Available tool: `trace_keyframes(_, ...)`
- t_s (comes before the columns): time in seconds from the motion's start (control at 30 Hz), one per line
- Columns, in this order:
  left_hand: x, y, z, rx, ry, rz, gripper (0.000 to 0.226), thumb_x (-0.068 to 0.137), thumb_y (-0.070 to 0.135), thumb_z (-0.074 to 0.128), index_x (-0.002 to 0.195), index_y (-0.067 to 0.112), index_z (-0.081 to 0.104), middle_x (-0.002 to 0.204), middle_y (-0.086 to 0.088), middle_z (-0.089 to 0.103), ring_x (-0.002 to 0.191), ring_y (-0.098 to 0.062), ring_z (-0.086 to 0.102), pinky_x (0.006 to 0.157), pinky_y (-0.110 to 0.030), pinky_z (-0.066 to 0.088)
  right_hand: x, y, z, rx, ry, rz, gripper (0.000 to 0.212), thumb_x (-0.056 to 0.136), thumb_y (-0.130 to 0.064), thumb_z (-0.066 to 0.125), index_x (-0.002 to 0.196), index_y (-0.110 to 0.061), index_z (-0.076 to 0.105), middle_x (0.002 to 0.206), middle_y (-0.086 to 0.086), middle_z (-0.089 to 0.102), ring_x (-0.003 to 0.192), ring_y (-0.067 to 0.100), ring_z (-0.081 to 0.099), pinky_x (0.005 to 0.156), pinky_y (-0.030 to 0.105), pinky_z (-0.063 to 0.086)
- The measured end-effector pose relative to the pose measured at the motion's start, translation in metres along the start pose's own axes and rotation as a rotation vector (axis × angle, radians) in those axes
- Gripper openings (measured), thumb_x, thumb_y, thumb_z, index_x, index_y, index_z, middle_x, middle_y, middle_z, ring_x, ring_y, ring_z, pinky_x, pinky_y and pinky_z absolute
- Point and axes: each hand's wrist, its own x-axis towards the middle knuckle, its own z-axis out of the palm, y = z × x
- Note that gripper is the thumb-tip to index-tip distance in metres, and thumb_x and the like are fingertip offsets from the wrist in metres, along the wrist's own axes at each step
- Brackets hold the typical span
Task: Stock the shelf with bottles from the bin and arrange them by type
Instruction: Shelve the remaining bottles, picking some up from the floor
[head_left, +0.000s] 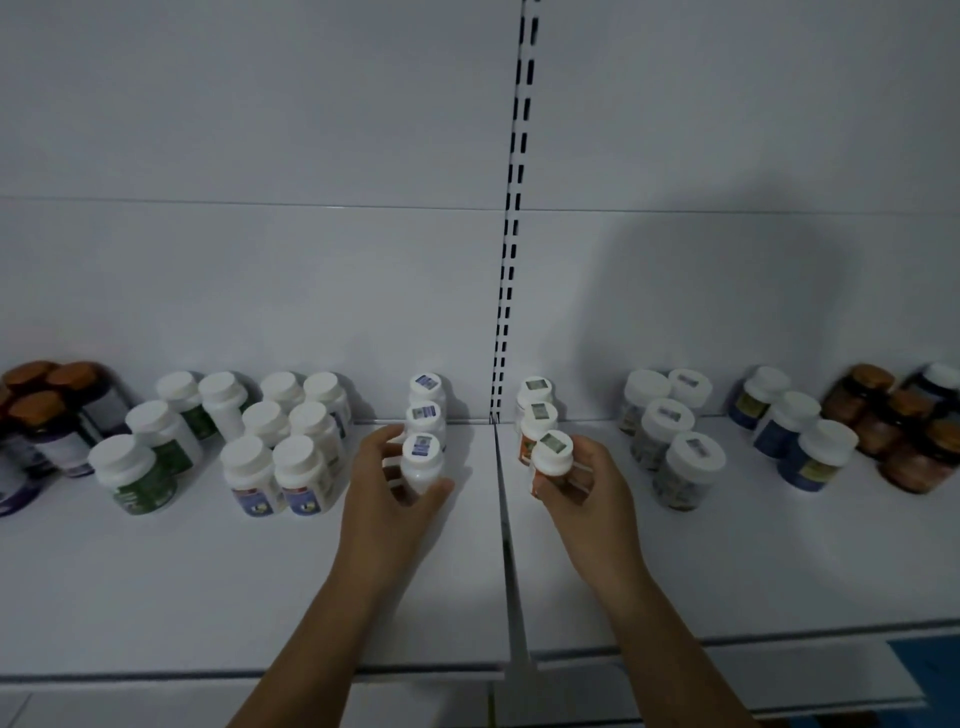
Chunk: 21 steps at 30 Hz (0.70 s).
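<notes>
each hand sets a bottle at the front of its own column – left hand (387, 480) curled round the white bottle (421, 465), right hand (582, 486) apparently gripping the orange-label bottle (549, 460) – keeping types in rows.

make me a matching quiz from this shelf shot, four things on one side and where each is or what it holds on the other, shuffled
Column one
1 left hand
2 right hand
3 green-label bottles
4 amber bottles

Column two
a far right end of the shelf
b holds the orange-label bottle
c left of both hands, beside the purple-label bottles
d holds the white bottle with a blue cap sticker

Pairs: 1-d, 2-b, 3-c, 4-a
</notes>
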Motion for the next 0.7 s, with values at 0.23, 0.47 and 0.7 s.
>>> trace_keyframes(0.23,0.0016,-0.0038,-0.0014,0.057,-0.015,0.012,0.074,0.082,0.015,0.089,0.143,0.030,0.049,0.135,0.014,0.061,0.115,0.000,0.064,0.093,-0.026,0.057,0.0027,0.0043,0.0012,0.010,-0.009,-0.006,0.049,0.084,0.001,0.080,0.119,-0.027,0.064,0.111,-0.020,0.074,0.104,0.001,0.071,0.091,0.027,0.058)
trace_keyframes(0.47,0.0041,-0.0068,-0.0016,0.133,-0.032,0.023,0.075,0.083,0.017,0.088,0.146,0.029,0.049,0.139,0.011,0.060,0.115,0.005,0.061,0.091,-0.023,0.056,0.0024,0.0060,0.0017,0.016,-0.029,-0.002,0.050,0.083,0.000,0.081,0.119,-0.029,0.063,0.112,-0.018,0.074,0.103,-0.001,0.070,0.090,0.022,0.058)
trace_keyframes(0.7,0.0029,-0.0056,-0.0045,0.136,-0.037,0.001,0.078,0.081,0.015,0.089,0.145,0.033,0.048,0.137,0.015,0.060,0.115,0.003,0.063,0.096,-0.035,0.059,0.0026,0.0097,-0.0002,0.015,-0.058,-0.004,0.053,0.085,-0.002,0.082,0.126,-0.030,0.062,0.117,-0.020,0.073,0.110,0.001,0.070,0.099,0.033,0.058)
